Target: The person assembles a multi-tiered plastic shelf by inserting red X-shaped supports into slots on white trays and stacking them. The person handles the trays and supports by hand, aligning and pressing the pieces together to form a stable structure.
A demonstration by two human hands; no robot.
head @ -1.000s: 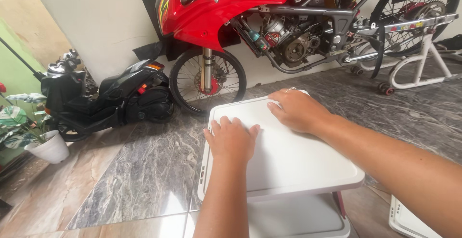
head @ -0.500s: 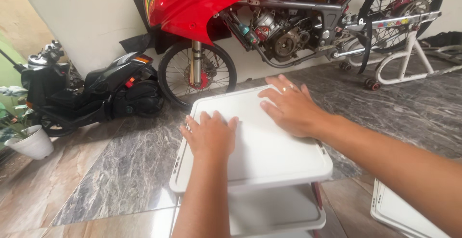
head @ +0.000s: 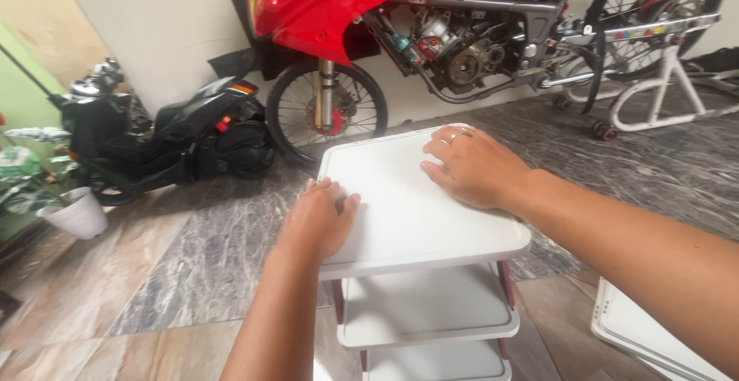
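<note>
A white plastic shelf rack stands in front of me, its flat top tray point(head: 400, 212) uppermost and two lower trays point(head: 423, 308) showing beneath it between dark red posts. My left hand point(head: 317, 223) rests palm down on the top tray's near left edge, fingers together over the rim. My right hand point(head: 471, 167), with a ring on one finger, lies flat on the tray's far right part. Neither hand holds anything.
A red motorbike point(head: 400, 11) leans at the wall behind, its front wheel point(head: 327, 115) close to the rack. A small black scooter point(head: 165, 146) lies to the left, beside a white plant pot point(head: 77, 213). A white stand point(head: 662, 88) carries the bike's rear. Another white tray point(head: 654, 335) lies at bottom right.
My left hand slid from the middle of the top tray to its left edge. The right hand stayed on the far right part. The view shifted, showing more of the lower trays.
</note>
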